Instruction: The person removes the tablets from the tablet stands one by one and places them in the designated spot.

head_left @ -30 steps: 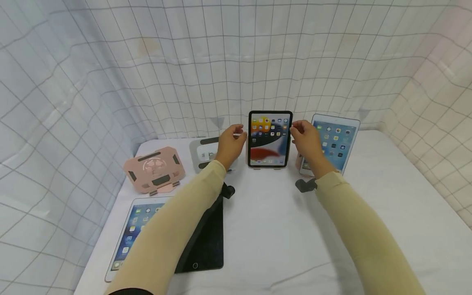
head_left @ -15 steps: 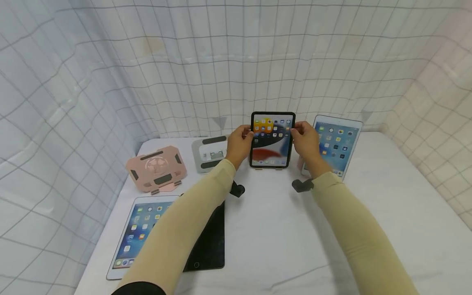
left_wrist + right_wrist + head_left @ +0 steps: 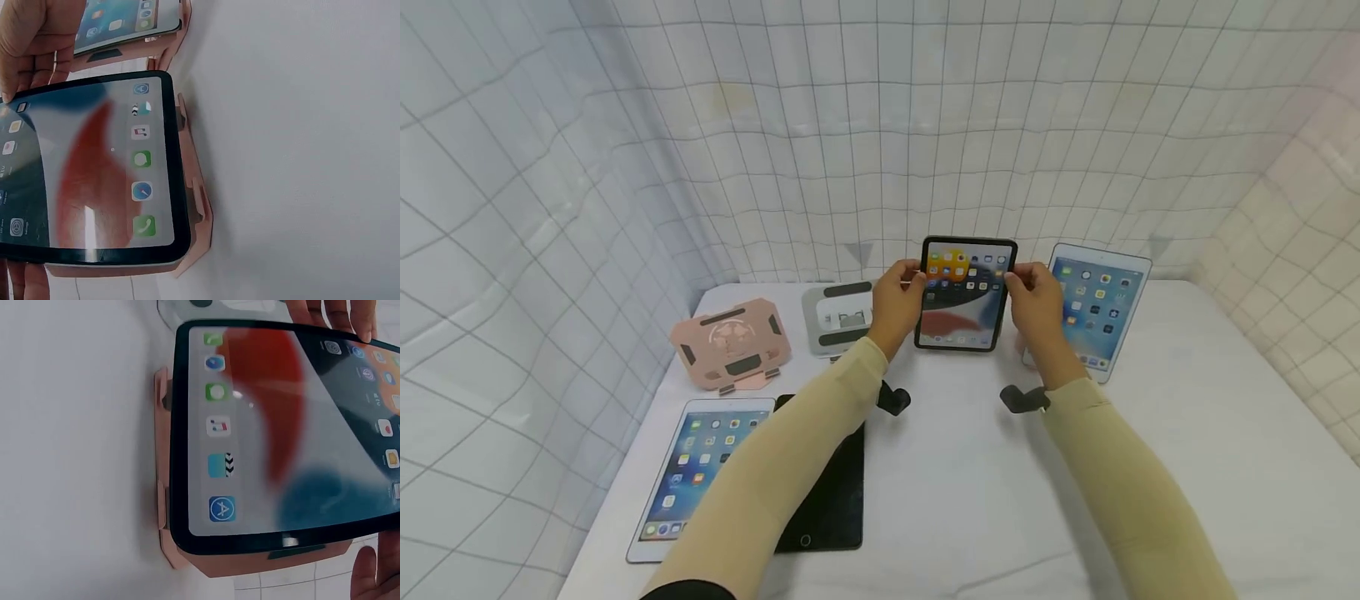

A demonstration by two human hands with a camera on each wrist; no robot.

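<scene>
Both of my hands grip a black-framed tablet by its long side edges, with its lit screen facing me. My left hand pinches the left edge and my right hand pinches the right edge. In the wrist views a pink stand sits directly behind the tablet. The stand's lower lip shows past the tablet's bottom edge, apart from it. Most of that stand is hidden by the tablet.
To the right, a white tablet leans upright on another pink stand. At left stand a pink stand and a grey stand. Nearer, a white tablet and a black tablet lie flat, partly under my left arm.
My hands have closed in on the black-framed tablet's edges and now grip it. It has come off the stand's lip and tilted slightly. The head view has shifted a little.
</scene>
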